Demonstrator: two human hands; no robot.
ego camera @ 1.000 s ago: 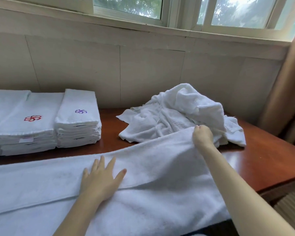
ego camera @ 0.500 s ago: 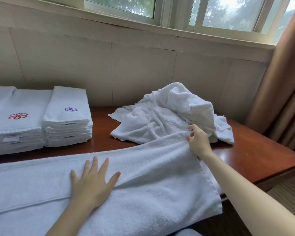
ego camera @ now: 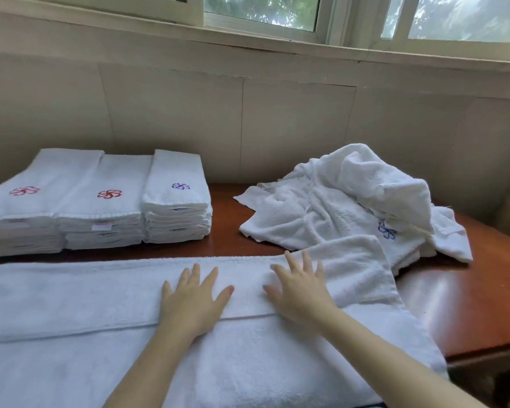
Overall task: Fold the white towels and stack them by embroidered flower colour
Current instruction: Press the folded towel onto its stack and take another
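Released far corner of white towel; now presses right hand beside left hand flat on it, fingers spread, gripping nothing.

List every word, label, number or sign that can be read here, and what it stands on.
No words or numbers are readable.
A small label on the middle stack's front edge: pink print, too blurred to read.
Embroidered flowers carry no lettering: left red flower, middle red flower, blue flower on the stacks, another blue flower in the unfolded heap.

both hands flat on spread towel, folded stacks behind
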